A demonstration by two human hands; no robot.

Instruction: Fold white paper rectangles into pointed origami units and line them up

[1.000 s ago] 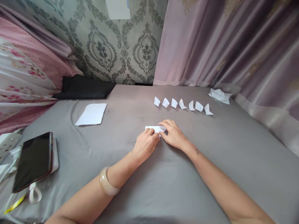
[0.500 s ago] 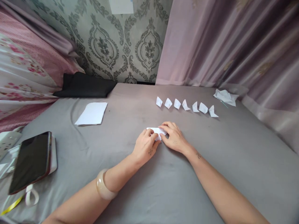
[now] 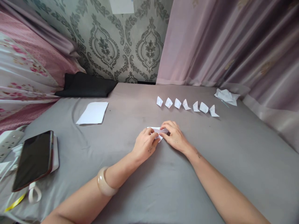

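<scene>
A small piece of folded white paper (image 3: 157,130) lies in the middle of the grey cloth, between my two hands. My left hand (image 3: 146,143) grips its left side, fingers bent over the top and thumb at the near edge. On the right side, my right hand (image 3: 174,136) pinches the paper between thumb and fingers. A fold stands slightly raised between the hands, and my fingers hide part of the paper. Beyond them, several small folded white paper shapes (image 3: 177,103) stand in a slanting row.
At the left lies a stack of white paper sheets (image 3: 93,113), with a black folded cloth (image 3: 86,85) behind it. A phone (image 3: 34,160) and a power strip (image 3: 9,143) are at the near left. Crumpled white paper (image 3: 227,96) sits by the curtain (image 3: 198,46).
The right part of the paper has opened up a little under my right fingers, showing a raised fold. Both hands stay in nearly the same place. The view has shifted slightly.
</scene>
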